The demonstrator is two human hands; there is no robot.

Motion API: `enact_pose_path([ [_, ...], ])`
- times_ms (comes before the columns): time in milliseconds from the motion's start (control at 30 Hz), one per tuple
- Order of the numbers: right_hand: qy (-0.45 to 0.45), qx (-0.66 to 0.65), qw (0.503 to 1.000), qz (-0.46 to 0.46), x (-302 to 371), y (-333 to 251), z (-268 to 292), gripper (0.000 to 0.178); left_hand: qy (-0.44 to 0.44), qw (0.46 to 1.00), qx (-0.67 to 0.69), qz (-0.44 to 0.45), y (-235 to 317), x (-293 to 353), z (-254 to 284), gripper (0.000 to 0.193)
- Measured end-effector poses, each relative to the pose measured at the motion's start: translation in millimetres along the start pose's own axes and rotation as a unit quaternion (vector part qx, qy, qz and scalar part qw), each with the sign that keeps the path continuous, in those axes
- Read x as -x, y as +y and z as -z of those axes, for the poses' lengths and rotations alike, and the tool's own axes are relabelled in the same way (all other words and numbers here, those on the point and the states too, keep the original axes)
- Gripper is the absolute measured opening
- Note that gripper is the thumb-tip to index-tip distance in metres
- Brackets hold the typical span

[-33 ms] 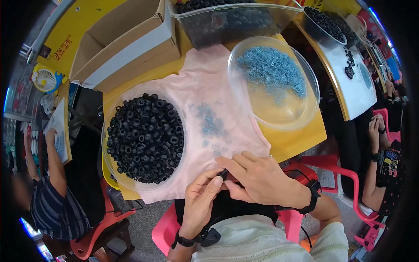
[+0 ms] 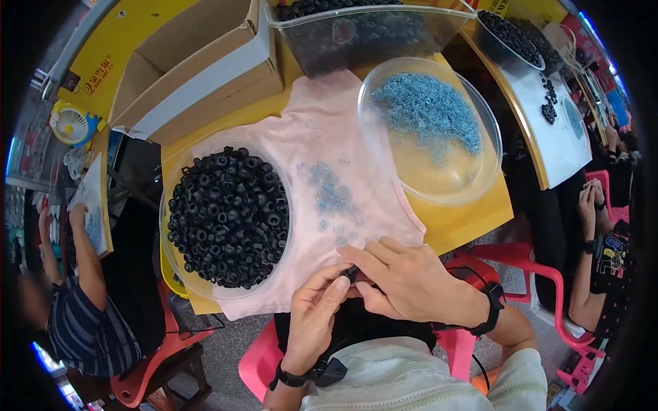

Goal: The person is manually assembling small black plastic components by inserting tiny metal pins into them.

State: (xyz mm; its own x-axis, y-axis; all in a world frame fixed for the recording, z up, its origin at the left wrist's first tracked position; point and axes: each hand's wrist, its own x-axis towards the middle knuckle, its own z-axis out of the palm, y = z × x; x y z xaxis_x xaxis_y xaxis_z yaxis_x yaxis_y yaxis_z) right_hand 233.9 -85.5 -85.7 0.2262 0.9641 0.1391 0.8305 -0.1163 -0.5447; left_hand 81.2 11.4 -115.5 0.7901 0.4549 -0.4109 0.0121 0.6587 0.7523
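Between the thumb and index finger of my left hand (image 2: pixel 312 318) is a small black plastic part (image 2: pixel 351 272). My right hand (image 2: pixel 418 281) meets it from the other side, fingers bent and drawn together; whatever they pinch is hidden. Both hands are just past the near edge of a pink cloth (image 2: pixel 274 140) laid over the table. Small blue pieces (image 2: pixel 332 190) are scattered on the cloth, too fine to make out. Left of them, a round clear tub (image 2: pixel 291 240) is heaped with similar black parts (image 2: pixel 226 219). At the far right, a clear round container (image 2: pixel 445 188) holds more blue pieces (image 2: pixel 425 106).
At the back left stands a cardboard box (image 2: pixel 199 82), beside a clear bin (image 2: pixel 377 44) of black parts. Other people sit at side tables, one in a striped shirt (image 2: pixel 89 329) to the left. A pink chair (image 2: pixel 541 274) is on the right.
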Motion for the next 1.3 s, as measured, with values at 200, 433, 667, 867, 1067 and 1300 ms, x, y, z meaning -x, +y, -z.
enact_pose_path([
  [200, -0.006, -0.040, 0.999, -0.010, -4, 5, -2, 0.036, -0.011, 1.000, -0.001, -0.021, -3, -4, 3, 0.027],
  [433, -0.011, -0.335, 0.938, -0.094, -9, 10, 2, 0.025, -0.029, 0.998, -0.013, -0.055, 8, -7, 0, 0.026],
  [667, 0.091, -0.410, 0.904, -0.084, -10, 17, -3, 0.016, -0.035, 0.998, -0.021, -0.057, 8, -15, -3, 0.025],
  [867, 0.056, -0.448, 0.846, -0.282, 1, 27, 7, 0.014, -0.008, 0.997, -0.078, -0.006, 21, -11, -1, 0.023],
  [1067, -0.050, -0.343, 0.891, -0.292, 2, 32, 12, 0.016, -0.023, 0.998, -0.062, 0.024, 24, -18, -1, 0.025],
  [1300, 0.069, -0.314, 0.929, -0.181, -15, 35, 4, 0.017, 0.054, 0.991, -0.113, -0.052, 23, -19, -5, 0.026],
])
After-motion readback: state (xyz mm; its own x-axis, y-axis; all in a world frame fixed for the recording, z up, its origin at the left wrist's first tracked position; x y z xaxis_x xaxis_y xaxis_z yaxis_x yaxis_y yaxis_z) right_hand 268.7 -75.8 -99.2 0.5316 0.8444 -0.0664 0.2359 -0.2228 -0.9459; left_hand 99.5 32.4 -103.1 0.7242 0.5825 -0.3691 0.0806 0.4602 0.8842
